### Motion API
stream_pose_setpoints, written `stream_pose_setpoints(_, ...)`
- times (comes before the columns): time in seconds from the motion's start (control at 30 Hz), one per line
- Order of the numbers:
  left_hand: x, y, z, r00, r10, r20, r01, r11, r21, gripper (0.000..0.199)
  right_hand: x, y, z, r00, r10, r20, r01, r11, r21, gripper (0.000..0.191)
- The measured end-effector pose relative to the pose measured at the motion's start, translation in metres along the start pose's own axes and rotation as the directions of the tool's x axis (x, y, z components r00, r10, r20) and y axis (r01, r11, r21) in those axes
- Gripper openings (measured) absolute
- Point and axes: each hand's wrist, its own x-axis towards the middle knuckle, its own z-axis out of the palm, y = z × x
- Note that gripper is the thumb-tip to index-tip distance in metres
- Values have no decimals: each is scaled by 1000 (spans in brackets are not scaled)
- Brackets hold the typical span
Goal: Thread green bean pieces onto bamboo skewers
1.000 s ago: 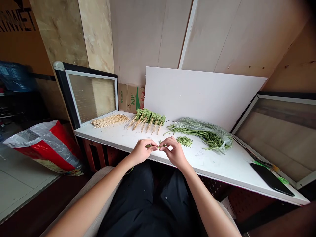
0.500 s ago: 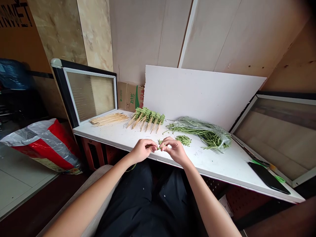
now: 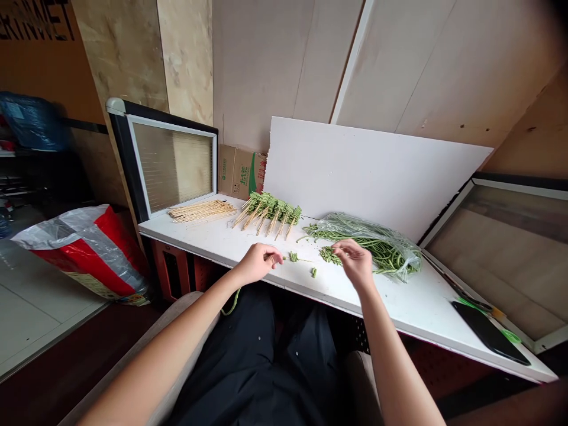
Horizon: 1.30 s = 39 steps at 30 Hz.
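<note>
My left hand [image 3: 260,263] is closed with its fingers curled above the table's front edge. From beneath it hangs the end of a long green bean [image 3: 231,305]; the part within the hand is hidden. Just right of these fingertips a small bundle of bean [image 3: 293,257] lies on the table with a thin stick running through it. A single short bean piece [image 3: 314,273] rests nearer the edge. Over at the right, my right hand [image 3: 356,263] has thumb and fingers together above a pile of cut bean pieces [image 3: 327,255]; whatever is pinched there is too small to name.
Bean skewers [image 3: 273,213] lie stacked at the back, beside bare bamboo skewers [image 3: 202,210]. A clear bag of long beans [image 3: 377,236] is behind my right hand. A black phone [image 3: 490,331] lies far right. On the floor at left stands a red-and-white sack [image 3: 104,254].
My hands have come apart. The right hand has moved right to the cut pieces, while the left has stayed near its place. The small bundle and the single piece now show on the table.
</note>
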Motion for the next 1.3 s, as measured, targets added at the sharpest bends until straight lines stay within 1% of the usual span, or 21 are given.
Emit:
stream_pose_setpoints(0.03, 2, -3, -2, 1000, -13, -9, 13, 1000, -14, 33, 1, 11, -10, 997, 38, -65, -42, 997, -65, 40)
stream_pose_setpoints(0.07, 3, -5, -3, 1000, -21, -21, 20, 999, -25, 34, 1, 22, -16, 994, 87, -70, -95, 987, -127, 43)
stream_pose_setpoints(0.13, 5, -11, -2, 999, -18, -51, 17, 1000, -20, 34, -3, 42, -20, 982, 183, -39, -188, 955, -230, 51)
stream_pose_setpoints(0.2, 5, -18, 0, 997, 4, -82, -1, 999, 33, 32, -12, 59, -12, 954, 300, 12, -280, 904, -321, 53)
stream_pose_setpoints(0.27, 4, -23, 2, 994, 36, -108, -27, 996, 85, 32, -22, 71, 0, 912, 410, 28, -363, 837, -409, 49)
stream_pose_setpoints(0.33, 3, -26, 1, 990, 54, -127, -42, 994, 98, 33, -31, 78, 10, 873, 486, 36, -406, 768, -496, 47)
stream_pose_setpoints(0.4, 4, -27, -2, 990, 45, -133, -34, 996, 87, 34, -35, 81, 15, 843, 535, 59, -419, 721, -552, 54)
stream_pose_setpoints(0.47, 4, -26, -6, 992, 20, -123, -12, 998, 69, 34, -35, 81, 16, 817, 571, 88, -441, 715, -543, 65)
stream_pose_setpoints(0.53, 5, -26, -9, 994, 0, -113, 5, 999, 46, 34, -33, 80, 16, 809, 578, 109, -469, 745, -475, 71)
stream_pose_setpoints(0.63, 5, -26, -10, 991, 17, -130, -16, 1000, 10, 35, -31, 78, 15, 819, 558, 133, -478, 792, -380, 73)
stream_pose_setpoints(0.7, 5, -27, -10, 990, 28, -142, -31, 999, -19, 35, -29, 73, 15, 829, 543, 133, -467, 804, -369, 74)
stream_pose_setpoints(0.77, 4, -26, -8, 992, 12, -124, -19, 998, -60, 37, -27, 62, 16, 848, 508, 153, -432, 828, -357, 73)
stream_pose_setpoints(0.83, 2, -24, -6, 995, -26, -92, 16, 993, -114, 41, -24, 43, 19, 869, 440, 227, -371, 882, -289, 70)
stream_pose_setpoints(0.9, 0, -20, -3, 996, -67, -61, 56, 985, -161, 46, -22, 17, 27, 880, 349, 322, -306, 936, -177, 63)
stream_pose_setpoints(0.93, -1, -17, -1, 995, -83, -49, 73, 982, -174, 48, -21, 3, 32, 884, 306, 354, -278, 952, -129, 59)
stream_pose_setpoints(1.0, -3, -11, 3, 995, -99, -27, 93, 980, -177, 50, -22, -24, 42, 885, 214, 413, -209, 976, -59, 60)
stream_pose_setpoints(1.07, -6, -6, 7, 995, -104, -4, 102, 981, -163, 50, -25, -45, 53, 886, 116, 449, -123, 992, -14, 59)
stream_pose_setpoints(1.13, -7, -1, 10, 995, -100, 22, 102, 982, -156, 49, -29, -57, 59, 887, 38, 460, -40, 999, -6, 48)
stream_pose_setpoints(1.2, -8, 2, 13, 995, -90, 46, 97, 981, -167, 48, -30, -61, 62, 895, -19, 445, 29, 999, -15, 36)
stream_pose_setpoints(1.3, -9, 3, 14, 995, -74, 61, 85, 977, -194, 45, -29, -62, 60, 916, -80, 392, 94, 995, -18, 31)
